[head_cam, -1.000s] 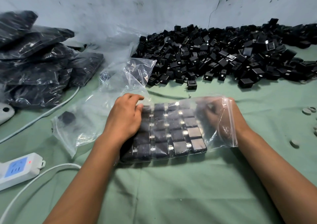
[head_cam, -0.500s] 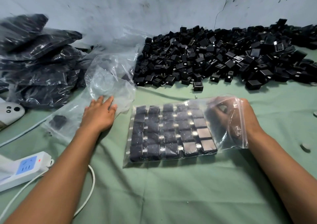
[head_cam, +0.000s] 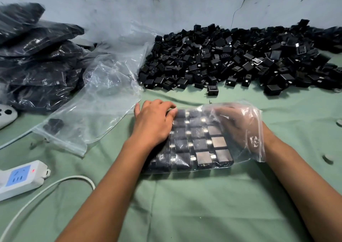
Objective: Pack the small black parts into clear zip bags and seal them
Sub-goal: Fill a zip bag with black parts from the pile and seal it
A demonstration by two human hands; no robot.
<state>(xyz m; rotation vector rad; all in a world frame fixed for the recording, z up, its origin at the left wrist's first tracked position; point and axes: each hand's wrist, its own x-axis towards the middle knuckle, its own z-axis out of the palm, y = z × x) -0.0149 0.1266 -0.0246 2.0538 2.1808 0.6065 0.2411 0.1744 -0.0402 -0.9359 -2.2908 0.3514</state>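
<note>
Green cloth covers the tabletop (head_cam: 185,204), and close in lies a white power strip (head_cam: 20,178) at the left edge. Mid-cloth sits the clear zip bag (head_cam: 203,141) of small black parts in rows — the left hand (head_cam: 153,123) presses flat on it, fingers spread, gripping nothing, while the right hand (head_cam: 238,127) is inside the bag's open mouth, its grip unclear through the plastic. Beyond lie empty bags (head_cam: 103,101), filled bags (head_cam: 37,60) stacked left, and the loose pile of parts (head_cam: 240,60) against a scuffed, cracked grey wall (head_cam: 166,4).

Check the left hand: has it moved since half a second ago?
Yes. The left hand went right, off the empty bag and onto the filled bag.
</note>
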